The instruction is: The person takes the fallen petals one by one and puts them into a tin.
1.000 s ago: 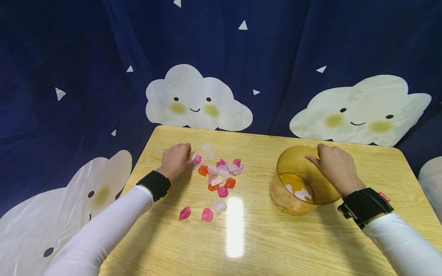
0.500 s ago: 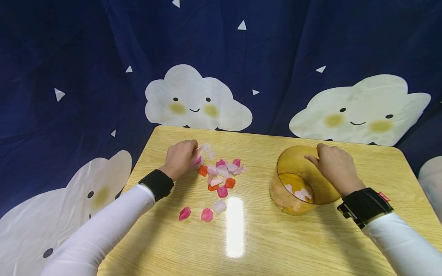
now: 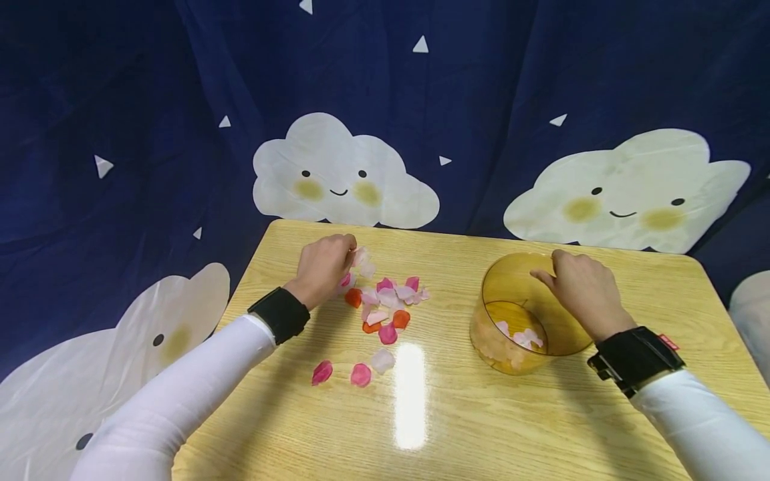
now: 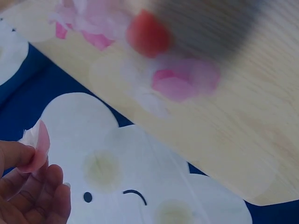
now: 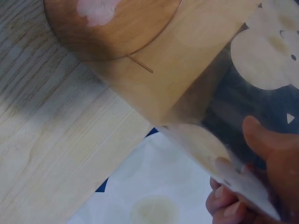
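A pale pink petal [image 4: 42, 145] is pinched between the thumb and fingers of my left hand [image 3: 327, 268], over the far left part of the wooden table. Just right of and below that hand lie loose petals: white, pink and a red-orange petal [image 3: 353, 298]. My right hand [image 3: 585, 292] grips the far right rim of a clear amber round tub [image 3: 490, 331], fingers outside the wall and thumb on the inner side. Several pale petals [image 3: 527, 339] lie on the tub's bottom. In the left wrist view the petals on the table are blurred.
A cluster of pink and white petals [image 3: 390, 297] lies mid-left on the table [image 3: 481, 427]. Nearer to me are a dark pink petal [image 3: 321, 372], a pink petal [image 3: 361, 375] and a white petal [image 3: 382, 361]. A navy curtain [image 3: 469, 87] with clouds hangs behind.
My left hand has moved right and a little farther back, past the spot where it was at the leftmost petals. The right hand and the tub have stayed put.
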{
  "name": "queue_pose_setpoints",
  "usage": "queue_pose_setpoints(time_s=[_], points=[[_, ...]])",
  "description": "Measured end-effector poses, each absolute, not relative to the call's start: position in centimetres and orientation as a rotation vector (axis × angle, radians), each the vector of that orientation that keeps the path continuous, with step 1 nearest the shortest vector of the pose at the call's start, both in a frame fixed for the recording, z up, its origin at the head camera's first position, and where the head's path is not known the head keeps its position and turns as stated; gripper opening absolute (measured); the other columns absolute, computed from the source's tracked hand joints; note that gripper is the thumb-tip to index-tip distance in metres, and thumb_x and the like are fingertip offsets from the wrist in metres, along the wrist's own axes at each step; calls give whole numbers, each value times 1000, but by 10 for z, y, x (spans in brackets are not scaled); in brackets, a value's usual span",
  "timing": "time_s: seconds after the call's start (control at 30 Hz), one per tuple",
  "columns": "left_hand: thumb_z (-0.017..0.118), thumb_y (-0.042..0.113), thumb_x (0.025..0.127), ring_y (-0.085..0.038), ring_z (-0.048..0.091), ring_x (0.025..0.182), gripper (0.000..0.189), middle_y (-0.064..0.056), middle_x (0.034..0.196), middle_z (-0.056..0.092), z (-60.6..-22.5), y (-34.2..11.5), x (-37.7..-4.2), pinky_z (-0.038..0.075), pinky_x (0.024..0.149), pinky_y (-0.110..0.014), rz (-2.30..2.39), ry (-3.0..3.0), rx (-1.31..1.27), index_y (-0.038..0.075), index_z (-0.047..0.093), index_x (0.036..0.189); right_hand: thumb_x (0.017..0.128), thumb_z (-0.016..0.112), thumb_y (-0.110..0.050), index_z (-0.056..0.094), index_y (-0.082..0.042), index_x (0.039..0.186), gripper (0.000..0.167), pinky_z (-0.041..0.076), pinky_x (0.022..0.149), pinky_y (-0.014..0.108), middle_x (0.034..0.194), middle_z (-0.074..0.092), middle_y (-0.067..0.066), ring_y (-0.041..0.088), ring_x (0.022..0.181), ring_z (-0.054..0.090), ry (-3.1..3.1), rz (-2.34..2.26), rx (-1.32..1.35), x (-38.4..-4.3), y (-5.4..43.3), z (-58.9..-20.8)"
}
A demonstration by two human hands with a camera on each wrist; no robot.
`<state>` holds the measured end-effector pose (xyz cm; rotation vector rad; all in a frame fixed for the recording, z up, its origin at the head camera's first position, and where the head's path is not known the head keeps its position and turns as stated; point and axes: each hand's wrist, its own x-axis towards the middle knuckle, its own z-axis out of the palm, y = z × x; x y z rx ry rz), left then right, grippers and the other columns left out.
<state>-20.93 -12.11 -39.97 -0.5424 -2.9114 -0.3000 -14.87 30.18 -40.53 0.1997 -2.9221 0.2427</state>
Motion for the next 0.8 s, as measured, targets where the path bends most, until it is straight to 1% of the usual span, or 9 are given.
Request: queue_pose_setpoints(time_s=[0.17, 0.33, 0.47, 0.6, 0.8], points=[[65, 14, 98, -20, 63, 72, 7, -5, 82, 69, -390, -112, -205, 55, 63, -36, -332, -2860, -583, 9, 70, 99, 95, 70, -33, 46, -5, 69, 45, 30, 39, 34, 53, 36, 5, 22, 42, 42, -2927, 243, 206, -149, 302, -406], [63, 13, 98, -19, 61, 71, 8, -4, 80, 67, -383, -103, -202, 53, 61, -35, -336, -2829, -638, 10, 70, 99, 95, 70, -33, 46, -5, 69, 46, 30, 39, 33, 52, 36, 5, 22, 42, 42, -2927, 241, 204, -149, 303, -406], [64, 14, 99, -19, 62, 72, 8, -4, 82, 69, -380, -95, -199, 54, 61, -34, -337, -2814, -689, 10, 71, 101, 95, 70, -33, 46, -5, 68, 46, 30, 39, 34, 53, 35, 5, 22, 42, 42, -2921, 241, 204, -150, 303, -406], [65, 13, 97, -19, 63, 72, 7, -4, 82, 70, -378, -88, -194, 55, 61, -34, -339, -2770, -738, 10, 71, 99, 94, 71, -33, 45, -5, 68, 46, 29, 39, 34, 53, 35, 4, 23, 42, 42, -2916, 243, 208, -150, 303, -406], [67, 15, 97, -18, 67, 75, 7, -4, 84, 72, -372, -77, -187, 58, 63, -34, -343, -2722, -797, 10, 72, 100, 94, 71, -33, 46, -5, 68, 46, 30, 39, 34, 53, 37, 5, 23, 43, 42, -2915, 238, 208, -150, 303, -406]])
